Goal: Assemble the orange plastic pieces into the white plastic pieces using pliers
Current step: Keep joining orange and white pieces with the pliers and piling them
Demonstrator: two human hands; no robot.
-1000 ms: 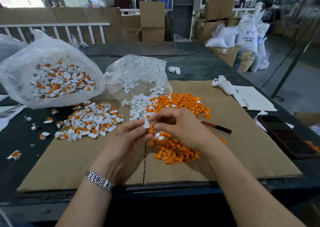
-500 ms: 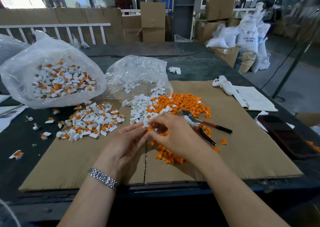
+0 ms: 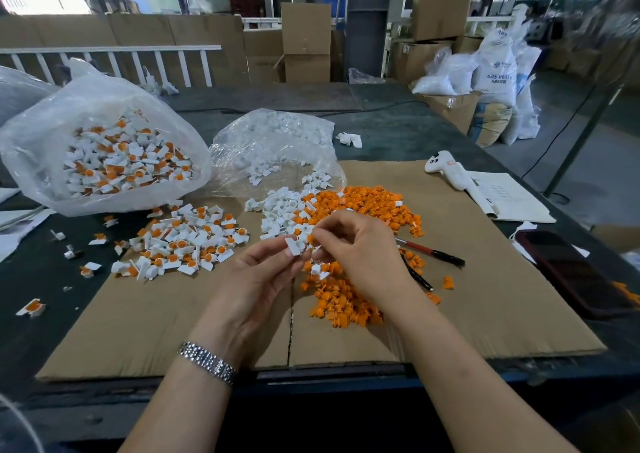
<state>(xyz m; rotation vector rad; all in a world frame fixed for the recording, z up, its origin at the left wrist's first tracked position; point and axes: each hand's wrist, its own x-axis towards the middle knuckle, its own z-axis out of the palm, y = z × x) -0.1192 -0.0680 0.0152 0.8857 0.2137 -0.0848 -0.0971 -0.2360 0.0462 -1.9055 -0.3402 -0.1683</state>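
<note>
My left hand [image 3: 258,279] pinches a small white plastic piece [image 3: 294,246] above the cardboard sheet [image 3: 485,296]. My right hand [image 3: 360,248] pinches an orange piece [image 3: 310,239] against that white piece. Loose orange pieces [image 3: 346,300] lie in a heap under my hands, with more orange pieces [image 3: 367,203] behind. Loose white pieces [image 3: 280,210] sit beside them. The pliers [image 3: 429,253], with red and black handles, lie on the cardboard just right of my right hand, untouched. A pile of assembled white-and-orange pieces [image 3: 187,241] lies to the left.
A clear bag of assembled pieces [image 3: 107,154] stands at the left, and a bag of white pieces [image 3: 277,141] behind the heaps. A white handheld device [image 3: 450,172], papers [image 3: 512,199] and a dark phone [image 3: 575,272] lie at the right. Stray assembled pieces [image 3: 33,307] dot the dark table.
My right hand dipped into the orange heap, then rose back with an orange piece to the white piece in my left hand. The pliers became visible on the cardboard.
</note>
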